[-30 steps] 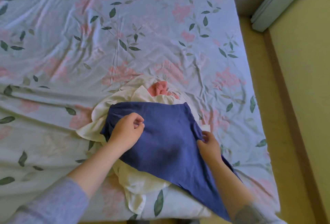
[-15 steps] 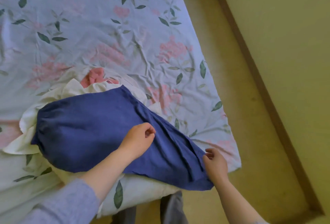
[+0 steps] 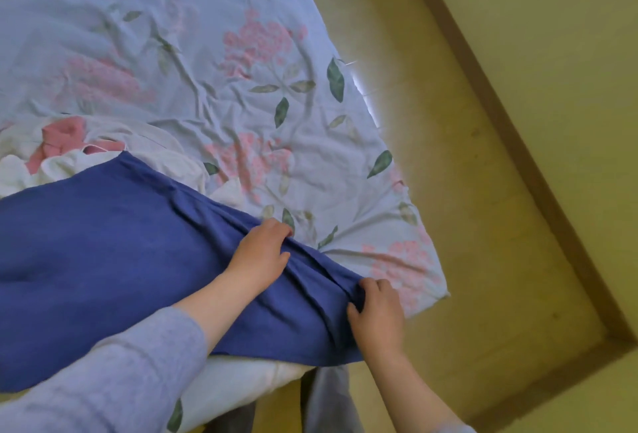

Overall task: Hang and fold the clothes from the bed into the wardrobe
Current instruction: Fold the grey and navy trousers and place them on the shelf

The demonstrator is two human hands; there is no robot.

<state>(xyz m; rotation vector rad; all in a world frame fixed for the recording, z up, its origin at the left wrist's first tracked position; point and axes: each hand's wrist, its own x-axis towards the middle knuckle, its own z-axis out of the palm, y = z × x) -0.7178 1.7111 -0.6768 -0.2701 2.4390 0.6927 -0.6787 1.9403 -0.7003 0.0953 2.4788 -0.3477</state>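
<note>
Pale blue cotton, printed with pink blossom and green leaves, covers most of what can be seen: the bedsheet (image 3: 193, 63) runs from nine o'clock up to twelve, its near corner ending at about four o'clock over the yellowish floor (image 3: 448, 163). A brown skirting strip (image 3: 511, 142) cuts diagonally from one o'clock down to five.

Next in size is the navy garment (image 3: 103, 260), a soft knit spread flat from nine o'clock toward the centre, narrowing to a bunched end at about five o'clock near the bed's corner. It lies over the rest of the pile, so it looks like the piece now being worked. I'd judge it is being laid out and smoothed for folding, not lifted for a hanger.

Behind it, at ten o'clock, a cream garment (image 3: 69, 165) is crumpled with a pink one (image 3: 58, 137) tucked into it; both wait on the bed.

The left hand (image 3: 260, 253), in a grey sleeve (image 3: 114, 374), rests palm down on the navy cloth with fingers curled over its far edge, seemingly pinning it so it cannot slide. The right hand (image 3: 376, 311) is closed, pinching the gathered end of the cloth, probably to draw it taut against that anchor.

No label, brand or writing is readable anywhere on the clothes or the sheet. The wardrobe is not in sight.
</note>
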